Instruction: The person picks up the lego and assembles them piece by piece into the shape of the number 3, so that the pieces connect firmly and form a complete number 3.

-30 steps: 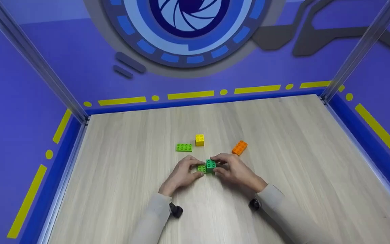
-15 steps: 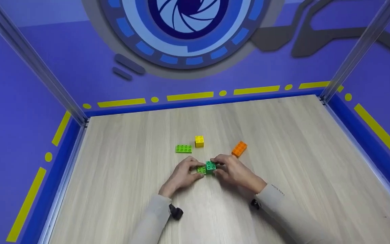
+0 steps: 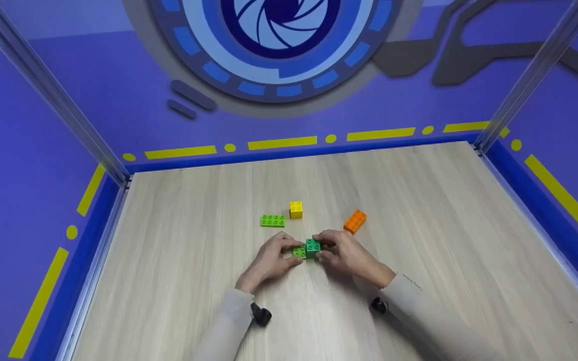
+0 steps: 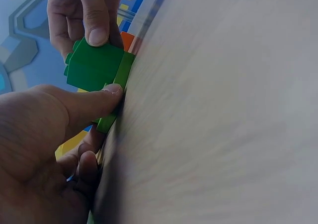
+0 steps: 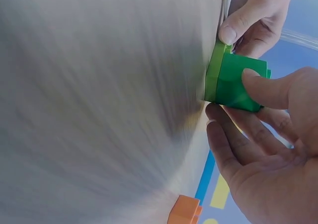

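Observation:
A dark green two-by-two toy brick [image 3: 312, 247] sits on the right part of a flat light green brick [image 3: 299, 251], which lies on the table. My right hand [image 3: 347, 252] pinches the dark green brick between thumb and fingers from the right. From the left, my left hand [image 3: 270, 258] pinches the flat brick's free end. In the left wrist view the thumb presses on the light green brick [image 4: 120, 75] close beside the dark green brick [image 4: 94, 65]. The right wrist view has the dark green brick [image 5: 240, 81] seated on the light green one, its far side hidden.
Beyond the hands, another flat light green brick [image 3: 273, 220] lies beside a yellow brick [image 3: 296, 210]. An orange brick [image 3: 355, 221] lies at an angle past the right hand. Blue-purple panels [image 3: 289, 125] border the wooden table [image 3: 193, 215] at the back and sides.
Both hands keep their hold on the two green bricks and hardly move. The whole head view shifts very slightly; the other bricks stay where they were.

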### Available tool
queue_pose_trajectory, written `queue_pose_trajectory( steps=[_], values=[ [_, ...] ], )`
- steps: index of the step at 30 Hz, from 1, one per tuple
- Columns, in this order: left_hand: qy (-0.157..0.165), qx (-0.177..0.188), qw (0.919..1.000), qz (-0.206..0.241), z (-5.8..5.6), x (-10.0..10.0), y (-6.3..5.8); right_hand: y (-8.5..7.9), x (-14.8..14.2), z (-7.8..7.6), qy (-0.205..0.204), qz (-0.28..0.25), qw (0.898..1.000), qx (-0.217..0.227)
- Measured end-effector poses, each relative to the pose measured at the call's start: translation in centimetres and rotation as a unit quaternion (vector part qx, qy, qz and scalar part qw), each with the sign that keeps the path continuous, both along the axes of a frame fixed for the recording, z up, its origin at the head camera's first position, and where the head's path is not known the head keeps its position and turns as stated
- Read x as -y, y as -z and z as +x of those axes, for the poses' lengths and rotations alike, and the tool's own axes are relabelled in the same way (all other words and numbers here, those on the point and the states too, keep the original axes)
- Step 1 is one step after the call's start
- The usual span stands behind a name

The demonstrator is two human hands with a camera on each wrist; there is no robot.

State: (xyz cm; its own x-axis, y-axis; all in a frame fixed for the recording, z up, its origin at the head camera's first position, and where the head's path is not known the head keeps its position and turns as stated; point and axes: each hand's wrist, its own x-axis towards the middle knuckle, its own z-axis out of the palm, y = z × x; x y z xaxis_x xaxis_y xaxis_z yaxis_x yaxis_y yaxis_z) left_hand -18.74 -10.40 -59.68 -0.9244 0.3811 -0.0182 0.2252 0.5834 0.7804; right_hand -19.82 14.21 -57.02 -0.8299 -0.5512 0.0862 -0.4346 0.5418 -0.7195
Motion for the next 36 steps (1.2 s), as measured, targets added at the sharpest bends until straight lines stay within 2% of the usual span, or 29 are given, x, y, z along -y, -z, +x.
queue_pose_trajectory(
  steps=[7, 13, 19, 26, 30, 36],
  values=[
    [-0.002, -0.005, 1.0, -0.002, 0.2, 0.0, 0.0, 0.0, -0.6, -0.5, -0.019, 0.001, 1.0, 0.012],
    [-0.002, -0.007, 1.0, -0.006, 0.1, -0.2, 0.1, -0.5, -1.6, -1.0, -0.044, -0.001, 0.999, -0.01],
    [-0.007, -0.007, 0.9999, -0.011, 0.2, -0.1, 0.2, -1.6, -2.9, -2.0, -0.021, 0.017, 0.999, -0.025],
    [-0.014, -0.002, 0.9999, -0.01, 0.2, 0.1, 0.3, -2.5, -4.8, -4.0, 0.004, 0.034, 0.999, -0.028],
    [-0.021, -0.005, 0.9997, -0.007, 0.3, 0.1, 0.3, -2.4, -5.9, -5.2, 0.001, 0.041, 0.998, -0.041],
    [-0.029, 0.001, 0.9996, -0.005, 0.5, -0.2, 0.4, -2.0, -7.5, -6.1, -0.002, 0.058, 0.998, -0.038]
  ],
)
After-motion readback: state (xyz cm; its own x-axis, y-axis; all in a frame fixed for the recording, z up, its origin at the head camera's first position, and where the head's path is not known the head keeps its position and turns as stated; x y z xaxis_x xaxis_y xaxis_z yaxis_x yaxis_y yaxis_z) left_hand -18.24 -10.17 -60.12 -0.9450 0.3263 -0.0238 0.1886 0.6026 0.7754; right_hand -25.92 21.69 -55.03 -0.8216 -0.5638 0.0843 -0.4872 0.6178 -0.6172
